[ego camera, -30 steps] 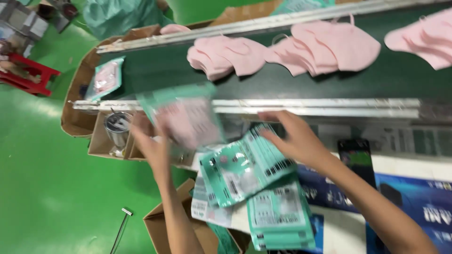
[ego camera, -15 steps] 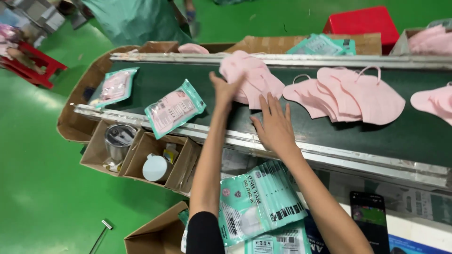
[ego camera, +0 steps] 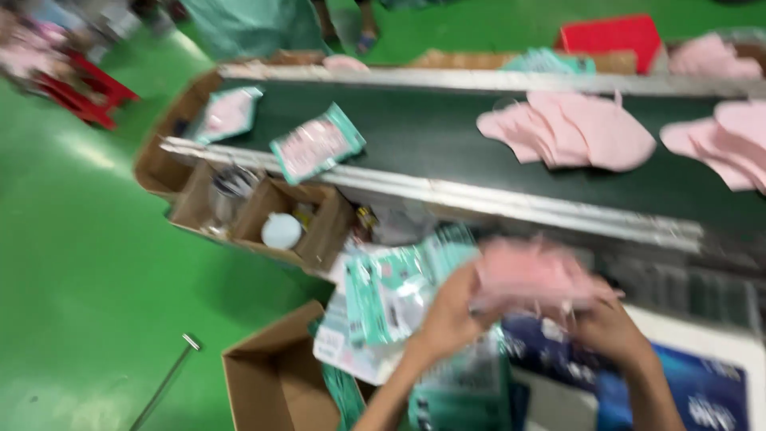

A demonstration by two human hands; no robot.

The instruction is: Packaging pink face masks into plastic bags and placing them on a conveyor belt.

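Observation:
Both my hands hold a stack of pink face masks (ego camera: 533, 277) low in the view, over the work surface. My left hand (ego camera: 448, 315) grips the stack's left end and my right hand (ego camera: 613, 327) its right end. Just left of my left hand lies a pile of teal and white mask pouches (ego camera: 391, 287). On the dark green conveyor belt (ego camera: 431, 136) behind lie two filled pouches (ego camera: 317, 144) at the left and more pink masks (ego camera: 570, 128) at the right. The image is blurred.
An open cardboard box (ego camera: 275, 375) stands below my hands on the green floor. A divided cardboard tray (ego camera: 263, 215) with a white round lid sits under the belt's near rail. A red stool (ego camera: 88, 92) and a red crate (ego camera: 610, 36) are farther off.
My hands have come back from the belt toward me, bringing a stack of pink masks. The pouch I set on the belt has travelled left.

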